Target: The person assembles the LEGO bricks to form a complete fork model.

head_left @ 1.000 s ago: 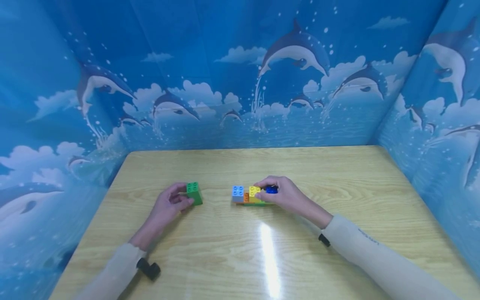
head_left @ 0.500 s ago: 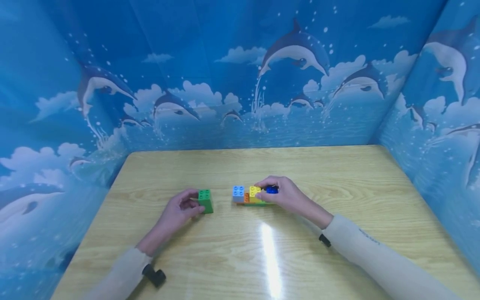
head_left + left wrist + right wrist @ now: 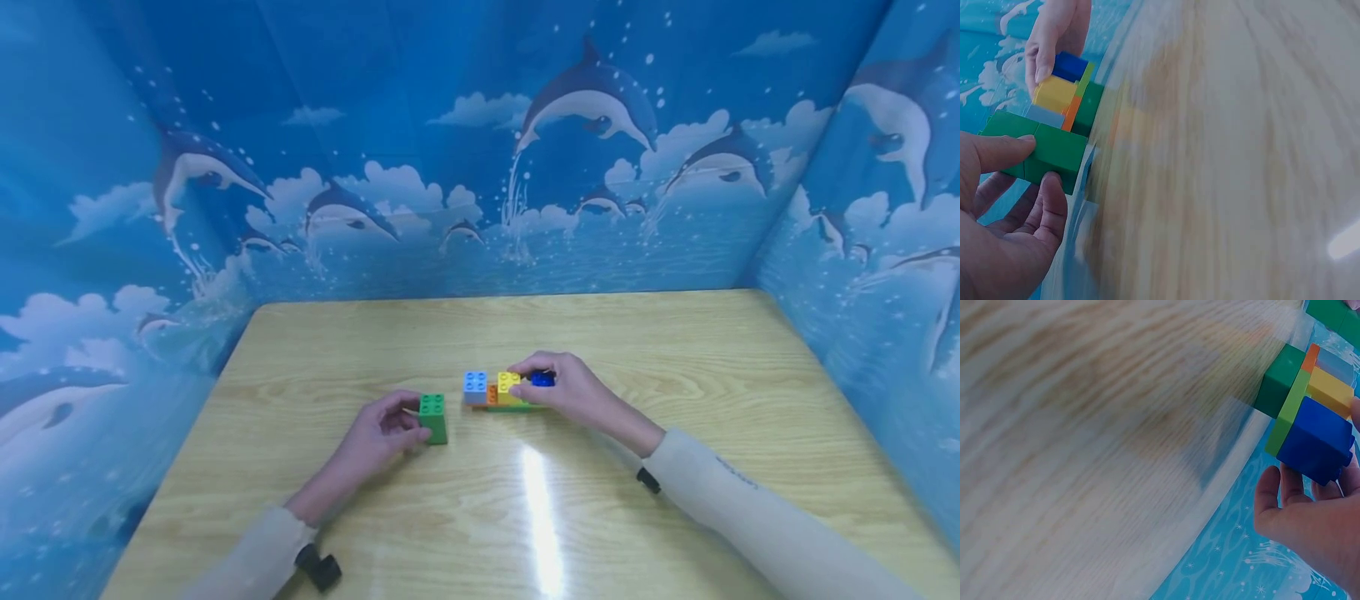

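Observation:
In the head view my left hand (image 3: pixel 378 433) grips a stack of two green toy bricks (image 3: pixel 434 421), thumb on the near side. The stack stands left of and slightly nearer than a joined brick build. My right hand (image 3: pixel 568 390) pinches the yellow brick (image 3: pixel 508 382) on that build. A light blue brick (image 3: pixel 476 387) forms its left end, and a dark blue brick (image 3: pixel 1316 439) its right end, partly covered by the hand. Below these, the right wrist view shows an orange piece (image 3: pixel 1311 357) and a light green piece (image 3: pixel 1290 415) over a dark green brick (image 3: pixel 1280 380).
The wooden table (image 3: pixel 645 333) carries a bright glare strip (image 3: pixel 540 517) in front of the build. Blue dolphin-printed curtains (image 3: pixel 420 225) rise along the back and both sides. Dark wrist mounts (image 3: pixel 318 568) sit on the sleeves.
My left hand has brought the green brick stack to the right and a little nearer, closer to the build. My right hand stays on the yellow brick, and the build has not moved.

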`<state>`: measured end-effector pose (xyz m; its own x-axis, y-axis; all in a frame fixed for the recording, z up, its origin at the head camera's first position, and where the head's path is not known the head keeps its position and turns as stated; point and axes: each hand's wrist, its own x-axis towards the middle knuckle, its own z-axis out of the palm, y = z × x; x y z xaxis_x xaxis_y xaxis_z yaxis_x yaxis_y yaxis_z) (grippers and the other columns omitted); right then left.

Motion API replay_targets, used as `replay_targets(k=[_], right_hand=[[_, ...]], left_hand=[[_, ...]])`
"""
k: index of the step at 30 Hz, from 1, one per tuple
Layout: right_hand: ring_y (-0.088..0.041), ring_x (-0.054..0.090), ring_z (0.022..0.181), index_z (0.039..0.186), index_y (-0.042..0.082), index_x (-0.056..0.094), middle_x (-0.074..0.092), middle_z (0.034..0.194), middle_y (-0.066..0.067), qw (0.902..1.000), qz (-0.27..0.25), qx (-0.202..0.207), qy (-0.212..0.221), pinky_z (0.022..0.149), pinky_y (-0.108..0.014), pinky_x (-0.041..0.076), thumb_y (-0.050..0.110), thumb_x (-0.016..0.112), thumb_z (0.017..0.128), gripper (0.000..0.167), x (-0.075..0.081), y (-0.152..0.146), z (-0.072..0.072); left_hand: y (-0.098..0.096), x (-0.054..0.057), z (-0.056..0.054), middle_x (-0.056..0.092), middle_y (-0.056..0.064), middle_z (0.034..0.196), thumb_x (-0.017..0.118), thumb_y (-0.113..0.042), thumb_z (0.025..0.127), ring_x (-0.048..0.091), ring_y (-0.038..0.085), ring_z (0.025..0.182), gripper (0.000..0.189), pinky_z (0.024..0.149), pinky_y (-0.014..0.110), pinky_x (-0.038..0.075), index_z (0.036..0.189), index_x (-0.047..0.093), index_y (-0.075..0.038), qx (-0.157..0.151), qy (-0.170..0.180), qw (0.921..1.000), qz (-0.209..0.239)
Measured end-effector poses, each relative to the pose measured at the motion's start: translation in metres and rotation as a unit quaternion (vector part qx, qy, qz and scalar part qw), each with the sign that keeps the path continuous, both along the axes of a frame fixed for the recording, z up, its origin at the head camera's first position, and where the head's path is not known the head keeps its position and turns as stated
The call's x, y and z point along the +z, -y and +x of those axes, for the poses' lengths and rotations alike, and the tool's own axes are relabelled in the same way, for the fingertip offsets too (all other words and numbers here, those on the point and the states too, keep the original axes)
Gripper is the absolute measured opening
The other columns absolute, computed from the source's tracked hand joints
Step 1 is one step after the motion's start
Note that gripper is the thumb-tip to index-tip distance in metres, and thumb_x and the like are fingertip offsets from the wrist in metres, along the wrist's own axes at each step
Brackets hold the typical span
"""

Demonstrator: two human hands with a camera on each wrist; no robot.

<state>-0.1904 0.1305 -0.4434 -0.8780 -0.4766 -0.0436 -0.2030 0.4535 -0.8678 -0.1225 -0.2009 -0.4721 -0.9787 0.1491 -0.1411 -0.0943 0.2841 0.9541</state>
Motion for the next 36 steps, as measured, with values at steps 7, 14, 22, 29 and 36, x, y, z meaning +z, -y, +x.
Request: replay_targets(k=[7, 14, 22, 29, 36], right_hand=[[-0.023, 0.067, 0.116, 0.134, 0.015, 0.077, 0.073, 0.131, -0.003, 1.0, 0.001, -0.006, 0.003, 0.093, -0.043, 0.059, 0.033, 0.082, 0.101, 0.037, -0.001, 0.0, 0.0], [-0.023, 0.068, 0.114, 0.134, 0.015, 0.077, 0.073, 0.128, -0.003, 1.0, -0.004, -0.008, 0.001, 0.094, -0.042, 0.06, 0.034, 0.083, 0.1, 0.04, -0.003, -0.001, -0.001], [-0.023, 0.068, 0.115, 0.134, 0.014, 0.076, 0.074, 0.127, -0.002, 1.0, 0.0, -0.004, -0.008, 0.097, -0.043, 0.059, 0.034, 0.083, 0.1, 0.04, -0.004, 0.0, -0.002], [-0.024, 0.068, 0.118, 0.134, 0.013, 0.076, 0.074, 0.128, -0.002, 0.9999, 0.004, -0.002, -0.015, 0.102, -0.048, 0.057, 0.034, 0.082, 0.1, 0.04, -0.003, 0.002, -0.001], [-0.026, 0.067, 0.121, 0.133, 0.013, 0.076, 0.074, 0.128, -0.002, 0.9999, 0.006, -0.005, -0.013, 0.105, -0.051, 0.055, 0.032, 0.082, 0.1, 0.038, -0.001, 0.0, -0.001]], left_hand=[[-0.016, -0.004, 0.0, 0.07, 0.015, 0.125, 0.086, -0.001, 0.09, 0.069, 0.027, 0.101, 0.047, 0.084, 0.031, 0.061, 0.133, 0.068, 0.0, -0.037, -0.015, 0.9991, 0.016], [-0.039, -0.005, -0.003, 0.069, 0.013, 0.125, 0.087, -0.004, 0.09, 0.069, 0.027, 0.1, 0.048, 0.078, 0.033, 0.062, 0.134, 0.068, -0.003, -0.064, -0.016, 0.9973, 0.033], [-0.058, -0.009, 0.001, 0.071, 0.008, 0.121, 0.089, -0.008, 0.088, 0.07, 0.026, 0.101, 0.044, 0.083, 0.033, 0.062, 0.129, 0.072, -0.009, -0.06, -0.009, 0.9973, 0.04], [-0.072, -0.01, 0.004, 0.072, 0.006, 0.12, 0.089, -0.007, 0.088, 0.069, 0.025, 0.101, 0.045, 0.085, 0.032, 0.062, 0.13, 0.072, -0.008, -0.074, -0.006, 0.9961, 0.047], [-0.085, -0.012, 0.005, 0.071, 0.006, 0.12, 0.089, -0.004, 0.088, 0.07, 0.023, 0.099, 0.046, 0.084, 0.032, 0.062, 0.13, 0.072, -0.007, -0.08, -0.012, 0.9959, 0.04]])
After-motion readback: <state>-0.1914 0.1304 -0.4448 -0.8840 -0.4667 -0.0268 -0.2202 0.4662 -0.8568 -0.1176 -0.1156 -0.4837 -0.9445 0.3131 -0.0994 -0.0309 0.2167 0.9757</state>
